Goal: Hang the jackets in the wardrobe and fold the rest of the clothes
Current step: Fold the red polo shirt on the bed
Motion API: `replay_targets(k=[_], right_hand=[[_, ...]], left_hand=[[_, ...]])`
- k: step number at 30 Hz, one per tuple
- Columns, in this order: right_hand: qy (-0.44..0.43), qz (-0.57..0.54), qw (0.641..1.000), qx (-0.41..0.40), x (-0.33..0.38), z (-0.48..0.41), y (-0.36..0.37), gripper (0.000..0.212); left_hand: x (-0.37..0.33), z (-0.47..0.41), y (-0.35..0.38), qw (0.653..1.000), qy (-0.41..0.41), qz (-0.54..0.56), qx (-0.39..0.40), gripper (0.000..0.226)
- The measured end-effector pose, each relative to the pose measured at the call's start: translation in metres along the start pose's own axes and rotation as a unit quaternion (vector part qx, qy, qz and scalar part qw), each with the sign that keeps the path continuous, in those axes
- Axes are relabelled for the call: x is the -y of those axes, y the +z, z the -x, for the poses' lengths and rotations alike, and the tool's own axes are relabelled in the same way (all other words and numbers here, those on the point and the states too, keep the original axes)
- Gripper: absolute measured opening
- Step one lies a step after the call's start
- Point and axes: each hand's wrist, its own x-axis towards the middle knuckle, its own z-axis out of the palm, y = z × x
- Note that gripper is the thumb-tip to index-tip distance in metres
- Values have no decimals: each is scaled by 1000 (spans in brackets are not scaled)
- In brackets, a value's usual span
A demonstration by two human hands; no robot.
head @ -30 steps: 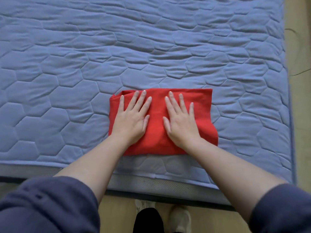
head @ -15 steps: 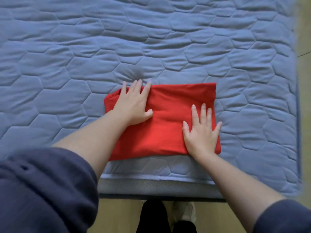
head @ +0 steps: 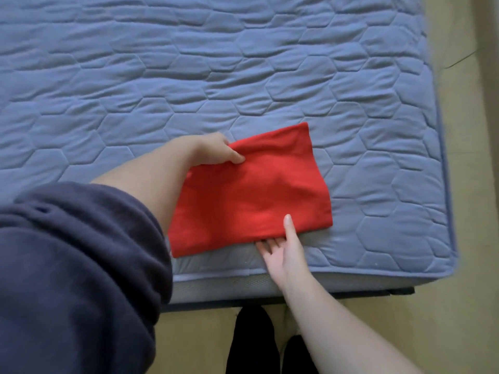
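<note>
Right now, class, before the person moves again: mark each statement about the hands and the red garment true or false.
1. The folded red garment is close to the near edge of the blue quilted mattress. True.
2. The left hand lies flat on the middle of the garment. False: it pinches the garment's far left corner.
3. The right hand has its thumb on top of the garment and its fingers under the near edge. True.
4. The mattress cover is plain white. False: it is blue, quilted in hexagons.
</note>
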Motion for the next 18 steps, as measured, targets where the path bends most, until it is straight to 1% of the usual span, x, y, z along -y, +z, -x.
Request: replay_targets(k=[2, 4, 6, 9, 11, 12, 15, 16, 17, 18], right_hand=[[55, 56, 996, 46, -14, 7, 14, 30], [68, 109, 990, 61, -19, 15, 23, 20], [50, 156, 984, 75, -14, 29, 26, 19], [12, 205, 972, 117, 12, 73, 32, 13], [-6, 249, 959, 138, 34, 112, 40, 13], [-22, 286, 948, 137, 45, 135, 46, 17], [-76, 372, 918, 110, 79, 217, 65, 38], [-87, 385, 913, 105, 89, 248, 70, 51], [-96, 394, 908, 104, 98, 280, 74, 67], [-109, 399, 903, 117, 108, 313, 76, 82]], left_hand=[[1, 10, 0, 1000, -7, 13, 3, 24], [4, 26, -5, 999, -16, 48, -6, 21], [10, 51, -15, 993, -21, 119, -17, 17], [18, 105, -29, 966, -30, 252, -58, 17], [17, 148, -34, 948, -36, 301, -101, 6], [14, 171, -36, 941, -43, 309, -131, 9], [-4, 249, -52, 915, -57, 320, -240, 44], [-13, 279, -60, 909, -42, 325, -258, 50], [-21, 310, -69, 907, -10, 337, -253, 55], [-30, 343, -77, 907, 33, 353, -227, 61]])
